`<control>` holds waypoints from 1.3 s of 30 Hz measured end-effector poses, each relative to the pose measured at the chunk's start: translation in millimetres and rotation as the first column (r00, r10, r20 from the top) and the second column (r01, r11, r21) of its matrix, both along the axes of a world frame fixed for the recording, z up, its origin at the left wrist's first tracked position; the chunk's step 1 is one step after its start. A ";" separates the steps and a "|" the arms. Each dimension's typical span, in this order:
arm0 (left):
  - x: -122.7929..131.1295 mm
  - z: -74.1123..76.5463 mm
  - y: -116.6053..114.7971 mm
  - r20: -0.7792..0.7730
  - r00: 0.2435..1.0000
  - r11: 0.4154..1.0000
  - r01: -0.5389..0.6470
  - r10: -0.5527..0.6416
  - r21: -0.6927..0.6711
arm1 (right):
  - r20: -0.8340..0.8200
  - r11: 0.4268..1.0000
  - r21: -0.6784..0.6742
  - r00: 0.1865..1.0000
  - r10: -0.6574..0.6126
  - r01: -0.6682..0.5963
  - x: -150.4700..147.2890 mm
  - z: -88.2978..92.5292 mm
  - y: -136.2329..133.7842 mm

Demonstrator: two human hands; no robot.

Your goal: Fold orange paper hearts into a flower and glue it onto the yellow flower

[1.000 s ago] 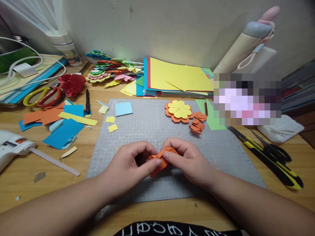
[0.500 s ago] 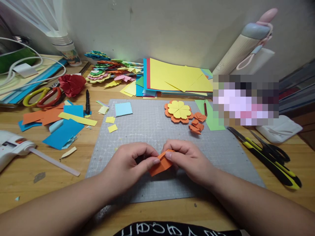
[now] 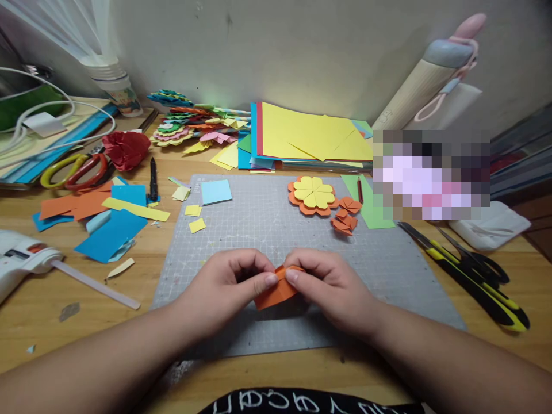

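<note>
Between my two hands is a small piece of orange paper [image 3: 276, 296] with a fold along its upper edge. My left hand [image 3: 235, 287] pinches its upper left part between thumb and fingers. On the upper right part, my right hand [image 3: 330, 284] presses its thumb, the fingers behind and partly hidden. Both hands are over the grey cutting mat [image 3: 241, 339]. Beyond them lies a paper flower [image 3: 314, 192], yellow on orange, with folded orange paper pieces [image 3: 344, 222] beside it.
A light blue paper square [image 3: 216, 191] and small yellow squares [image 3: 197, 225] lie on the mat's left. At right are a utility knife [image 3: 478, 293] and black scissors [image 3: 483, 264]. A glue gun [image 3: 26, 259] and paper scraps [image 3: 112, 236] lie left. Paper sheets [image 3: 314, 132] stand behind.
The orange paper has turned slightly and its lower left corner has shifted left. Both thumbs have moved a little left along the folded edge.
</note>
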State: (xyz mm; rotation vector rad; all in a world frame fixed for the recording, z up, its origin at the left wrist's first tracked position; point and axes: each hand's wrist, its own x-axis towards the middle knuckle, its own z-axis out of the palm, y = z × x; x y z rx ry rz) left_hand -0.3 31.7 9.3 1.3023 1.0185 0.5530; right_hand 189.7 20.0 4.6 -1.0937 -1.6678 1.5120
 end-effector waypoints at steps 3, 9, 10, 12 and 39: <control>-1.0 -2.0 2.0 0.051 0.998 0.999 -0.025 0.027 -0.045 | -0.103 0.986 -0.165 0.994 -0.037 0.020 -0.6 -2.4 -0.1; -2.2 -2.8 1.4 0.036 0.999 0.999 0.012 -0.010 -0.046 | -0.041 0.991 -0.134 0.999 -0.023 0.017 -1.2 0.6 1.6; -2.1 -2.5 1.1 0.036 0.999 0.999 0.017 -0.015 -0.040 | -0.045 0.985 -0.172 0.999 -0.013 0.006 -0.8 0.7 1.8; -1.6 -1.6 0.7 0.049 0.998 0.999 0.031 -0.029 -0.041 | -0.081 0.957 -0.290 0.997 -0.012 -0.012 0.1 -0.1 2.1; 0.8 2.3 -4.4 -0.063 0.990 0.991 0.131 -0.129 0.016 | 0.130 0.990 0.141 0.991 -0.012 -0.007 -1.4 2.6 -3.4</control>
